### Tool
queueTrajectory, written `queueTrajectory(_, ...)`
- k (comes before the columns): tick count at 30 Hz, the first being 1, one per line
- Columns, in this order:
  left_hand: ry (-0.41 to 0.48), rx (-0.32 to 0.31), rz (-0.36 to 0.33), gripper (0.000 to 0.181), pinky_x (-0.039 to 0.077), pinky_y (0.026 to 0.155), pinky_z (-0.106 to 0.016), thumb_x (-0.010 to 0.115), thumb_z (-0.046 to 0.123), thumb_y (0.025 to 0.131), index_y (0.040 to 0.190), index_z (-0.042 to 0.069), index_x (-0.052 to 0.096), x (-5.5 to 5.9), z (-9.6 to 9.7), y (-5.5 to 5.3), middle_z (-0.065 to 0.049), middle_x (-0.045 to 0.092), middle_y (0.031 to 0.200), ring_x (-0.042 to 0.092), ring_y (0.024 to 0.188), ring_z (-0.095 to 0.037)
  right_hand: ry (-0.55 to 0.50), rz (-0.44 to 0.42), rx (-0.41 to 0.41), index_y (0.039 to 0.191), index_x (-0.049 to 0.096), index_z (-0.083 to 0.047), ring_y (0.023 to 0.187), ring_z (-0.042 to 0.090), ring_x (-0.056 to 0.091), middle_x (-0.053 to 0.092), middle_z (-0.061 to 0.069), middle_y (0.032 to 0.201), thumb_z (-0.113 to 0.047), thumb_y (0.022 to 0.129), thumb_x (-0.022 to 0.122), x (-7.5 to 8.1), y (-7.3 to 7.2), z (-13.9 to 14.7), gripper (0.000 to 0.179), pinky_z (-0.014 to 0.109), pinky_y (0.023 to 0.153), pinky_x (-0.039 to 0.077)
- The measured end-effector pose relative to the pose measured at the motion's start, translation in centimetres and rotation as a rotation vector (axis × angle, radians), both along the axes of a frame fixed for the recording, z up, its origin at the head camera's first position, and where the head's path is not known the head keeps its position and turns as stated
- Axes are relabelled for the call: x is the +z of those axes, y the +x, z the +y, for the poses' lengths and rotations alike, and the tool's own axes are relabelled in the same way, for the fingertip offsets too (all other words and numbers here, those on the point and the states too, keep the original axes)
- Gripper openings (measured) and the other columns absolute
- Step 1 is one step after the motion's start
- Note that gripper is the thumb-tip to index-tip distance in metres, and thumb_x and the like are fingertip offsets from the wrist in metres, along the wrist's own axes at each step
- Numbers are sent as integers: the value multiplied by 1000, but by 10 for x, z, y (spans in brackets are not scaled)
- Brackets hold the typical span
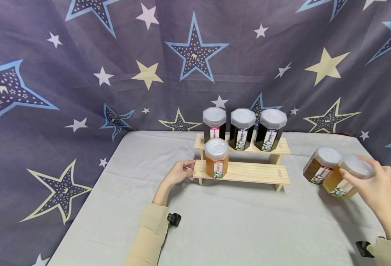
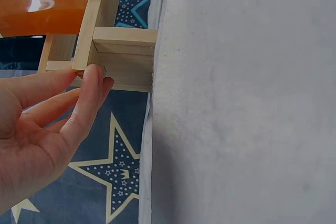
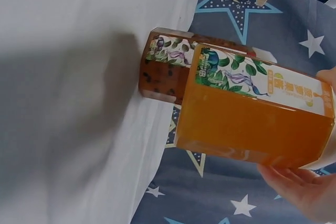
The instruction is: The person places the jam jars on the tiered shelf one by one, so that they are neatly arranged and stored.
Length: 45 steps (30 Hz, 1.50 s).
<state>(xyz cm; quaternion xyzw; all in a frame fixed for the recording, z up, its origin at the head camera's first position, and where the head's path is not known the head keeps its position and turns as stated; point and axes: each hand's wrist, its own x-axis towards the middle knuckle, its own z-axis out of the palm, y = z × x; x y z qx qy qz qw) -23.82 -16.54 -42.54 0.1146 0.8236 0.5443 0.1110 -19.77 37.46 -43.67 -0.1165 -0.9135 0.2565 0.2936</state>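
Observation:
My left hand (image 1: 179, 173) pinches the left end of the lower step of a two-tier wooden rack (image 1: 248, 172); in the left wrist view, thumb and fingertips meet at the board's corner. An orange jar (image 1: 217, 162) with a frosted lid stands on that step, near its left end. At the right, my right hand (image 1: 378, 181) grips a yellow-orange jar (image 3: 252, 114) around its lid. This jar is tilted and looks raised off the cloth, its shadow lying below. Just behind it stands a brown-red jar (image 1: 318, 168) on the table, partly covered by the held one.
On the upper step stand three dark jars with pale lids: a left one (image 1: 214, 123), a middle one (image 1: 242, 129) and a right one (image 1: 270, 129). Grey cloth (image 1: 242, 225) covers the table. A star-patterned curtain (image 1: 235, 66) hangs behind and at the sides.

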Motion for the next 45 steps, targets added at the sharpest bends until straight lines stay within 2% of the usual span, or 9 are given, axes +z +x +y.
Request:
queueTrajectory(3, 1, -16, 5, 44, 49, 70, -49, 49, -9, 82, 124, -17, 38, 10, 2, 7, -33, 53, 102, 57, 76, -46, -4, 22, 39, 121, 53, -10, 79, 34, 39, 43, 24, 91, -26, 62, 76, 29, 16, -28, 65, 48, 52, 29)
queueTrajectory(5, -11, -20, 4, 44, 48, 72, -49, 49, -9, 82, 124, -17, 38, 17, 4, 11, -33, 53, 102, 56, 77, -47, 8, 41, 67, 117, 54, -4, 80, 36, 40, 45, 26, 90, -23, 63, 75, 41, 22, -41, 61, 47, 53, 28)
queueTrajectory(9, -17, -14, -11, 44, 46, 76, -51, 48, -8, 82, 125, -16, 38, 23, 5, 14, -33, 52, 104, 55, 81, -49, 17, 70, 112, 113, 55, 0, 83, 41, 41, 50, 29, 90, -18, 63, 74, 53, 28, -55, 57, 48, 55, 27)
queueTrajectory(16, -13, -11, -2, 44, 47, 75, -50, 48, -9, 82, 124, -16, 38, 22, 5, 13, -33, 52, 103, 56, 79, -47, 20, 106, 156, 111, 57, 3, 80, 38, 40, 48, 28, 89, -15, 62, 74, 58, 28, -65, 55, 42, 55, 25)
queueTrajectory(23, -8, -10, -14, 45, 47, 75, -50, 49, -8, 83, 125, -15, 38, 23, 5, 13, -33, 52, 105, 55, 80, -48, -15, 96, 179, 113, 57, 0, 87, 39, 42, 47, 30, 97, -14, 62, 75, 60, 26, -77, 56, 47, 60, 27)
queueTrajectory(33, 3, -12, -7, 44, 48, 74, -49, 49, -9, 82, 125, -17, 37, 22, 5, 12, -34, 52, 105, 57, 78, -47, -38, 145, 237, 111, 58, -2, 78, 37, 44, 47, 27, 90, -13, 61, 76, 65, 20, -107, 54, 44, 57, 27)
queueTrajectory(40, -3, -17, -10, 44, 47, 75, -50, 48, -10, 83, 125, -17, 37, 24, 5, 13, -35, 51, 105, 56, 79, -49, -33, 199, 313, 109, 59, -2, 77, 34, 45, 48, 25, 89, -8, 57, 77, 67, 13, -127, 55, 40, 58, 30)
queueTrajectory(43, -6, -19, -7, 44, 47, 74, -50, 48, -10, 82, 124, -17, 37, 22, 5, 12, -35, 51, 105, 56, 79, -49, -46, 206, 340, 109, 59, -2, 80, 34, 45, 48, 24, 90, -9, 58, 78, 68, 11, -135, 55, 40, 60, 30)
queueTrajectory(45, -2, -19, -9, 44, 48, 73, -50, 49, -10, 82, 124, -17, 37, 16, 3, 8, -35, 52, 104, 56, 78, -48, -55, 208, 353, 109, 60, -3, 80, 33, 44, 48, 23, 89, -9, 58, 78, 68, 9, -140, 55, 40, 61, 30)
